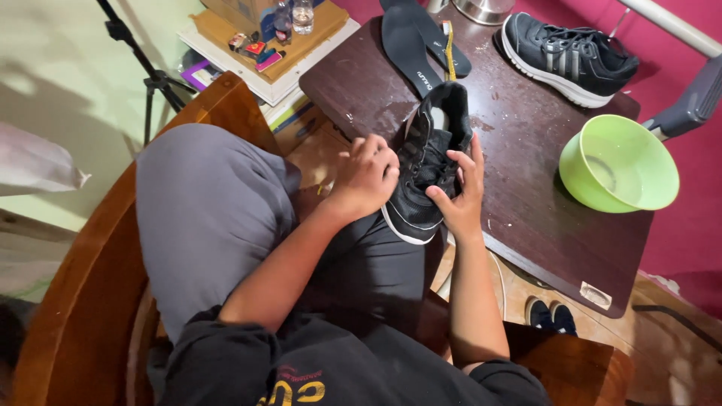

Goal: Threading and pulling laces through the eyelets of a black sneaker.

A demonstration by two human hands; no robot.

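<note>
I hold a black sneaker [430, 150] with a white sole over my lap, its heel resting on the edge of the dark wooden table [526, 203]. My left hand [366, 177] curls around the shoe's left side near the laces. Against the shoe's right side sits my right hand [459, 192], fingers on the lace area. The matching black sneaker [564, 56] with white stripes lies on the table's far side. Two black insoles [410, 45] lie on the table beyond the held shoe, with a yellow strip beside them.
A light green plastic bowl [618, 164] stands on the table's right part. A metal pot [481, 9] sits at the far edge. A low shelf with small items [263, 45] and a tripod leg [150, 75] stand on the left. I sit on a wooden chair [83, 248].
</note>
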